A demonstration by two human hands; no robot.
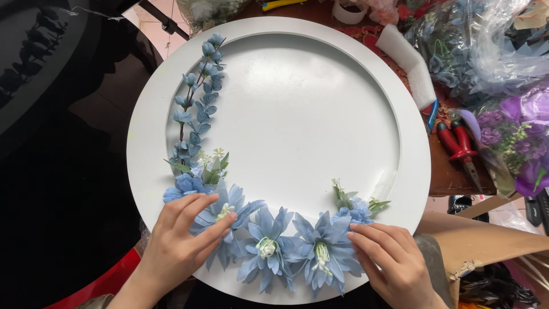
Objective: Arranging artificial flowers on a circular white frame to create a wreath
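Note:
A large round white tray (274, 34) fills the middle of the head view. Along its lower left rim lies an arc of blue fabric flowers (266, 247) with pale centres, and a thin sprig of small blue leaves (197, 100) runs up the left side. My left hand (180, 243) rests flat on the leftmost big flower, fingers spread. My right hand (389, 260) presses its fingertips on the rightmost blue flower (354, 214) by the green buds. Neither hand grips anything.
Red-handled pliers (457, 146) lie on the brown table right of the tray. Purple flowers (523, 140) and plastic-wrapped blue stems (474, 51) crowd the right side. A white foam strip (409, 63) leans at the tray's upper right. A dark surface lies left.

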